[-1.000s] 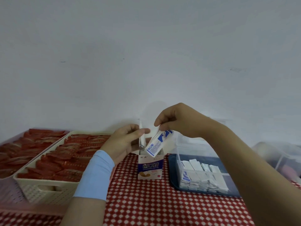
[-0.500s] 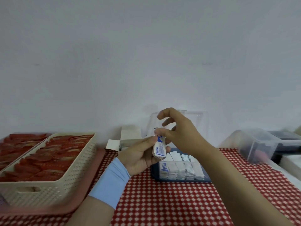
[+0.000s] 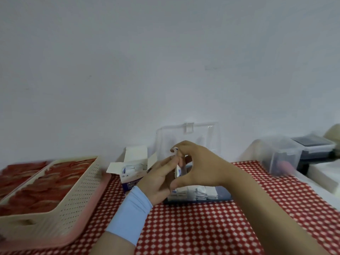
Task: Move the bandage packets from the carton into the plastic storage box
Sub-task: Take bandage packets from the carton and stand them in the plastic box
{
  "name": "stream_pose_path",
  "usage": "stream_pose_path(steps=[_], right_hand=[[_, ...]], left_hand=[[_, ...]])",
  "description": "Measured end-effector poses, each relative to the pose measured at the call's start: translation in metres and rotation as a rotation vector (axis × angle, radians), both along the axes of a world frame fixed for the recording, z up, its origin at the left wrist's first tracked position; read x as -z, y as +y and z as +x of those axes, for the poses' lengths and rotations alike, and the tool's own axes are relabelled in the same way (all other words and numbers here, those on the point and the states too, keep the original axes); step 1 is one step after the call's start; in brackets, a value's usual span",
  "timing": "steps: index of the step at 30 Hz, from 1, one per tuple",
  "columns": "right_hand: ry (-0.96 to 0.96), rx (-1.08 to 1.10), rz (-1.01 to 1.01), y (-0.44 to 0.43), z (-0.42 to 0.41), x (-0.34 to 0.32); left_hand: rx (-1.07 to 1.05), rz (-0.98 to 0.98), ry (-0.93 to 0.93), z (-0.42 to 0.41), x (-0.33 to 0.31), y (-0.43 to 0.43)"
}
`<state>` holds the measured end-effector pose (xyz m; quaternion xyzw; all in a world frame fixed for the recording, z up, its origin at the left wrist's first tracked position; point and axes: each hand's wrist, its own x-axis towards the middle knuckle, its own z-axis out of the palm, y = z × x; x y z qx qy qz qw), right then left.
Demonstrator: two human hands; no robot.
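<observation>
Our left hand [image 3: 158,179] and right hand [image 3: 200,168] both pinch one packet [image 3: 178,171] upright (right thumb below, forefinger on top) by the box [image 3: 223,197]; carton [image 3: 131,184] near the table's [image 3: 184,227] back edge.

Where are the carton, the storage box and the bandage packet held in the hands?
carton [image 3: 131,183]: head view, printed front face.
storage box [image 3: 224,195]: head view, right end of its blue base.
bandage packet [image 3: 179,171]: head view, blue-printed middle.
</observation>
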<state>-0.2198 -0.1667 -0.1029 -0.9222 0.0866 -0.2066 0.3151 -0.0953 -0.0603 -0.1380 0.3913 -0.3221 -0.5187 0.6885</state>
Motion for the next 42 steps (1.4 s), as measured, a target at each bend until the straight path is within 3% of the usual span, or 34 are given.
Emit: stream_pose_path(steps=[5, 14, 18, 21, 26, 29, 33, 37, 40, 42], right_hand=[[-0.193, -0.066, 0.405, -0.025, -0.012, 0.007], [-0.122, 0.044, 0.501, -0.043, -0.013, 0.015], [-0.114, 0.065, 0.432, -0.038, -0.010, 0.012], [-0.151, 0.145, 0.257, -0.038, -0.013, 0.009], [0.023, 0.025, -0.005, -0.019, -0.024, -0.001], [-0.096, 0.076, -0.096, -0.017, -0.018, 0.002], [-0.152, 0.093, -0.076, -0.018, -0.018, 0.003], [-0.068, 0.014, 0.099, -0.022, -0.025, 0.001], [-0.204, -0.006, 0.378, -0.033, -0.026, -0.001], [-0.211, 0.032, 0.440, -0.039, -0.027, -0.002]], left_hand=[[0.041, 0.077, -0.133, -0.003, -0.004, -0.014], [0.117, 0.087, -0.217, -0.005, 0.005, -0.024], [0.105, 0.063, -0.185, -0.007, 0.005, -0.027], [-0.018, 0.018, -0.111, -0.005, 0.001, -0.031], [-0.043, -0.033, -0.003, -0.007, -0.004, -0.031], [-0.018, -0.043, 0.008, -0.012, -0.005, -0.030], [0.019, -0.049, 0.010, -0.014, -0.005, -0.030], [0.059, -0.052, -0.038, -0.012, -0.006, -0.025], [0.067, -0.021, -0.097, -0.009, -0.009, -0.019], [0.085, 0.002, -0.159, -0.007, -0.010, -0.016]])
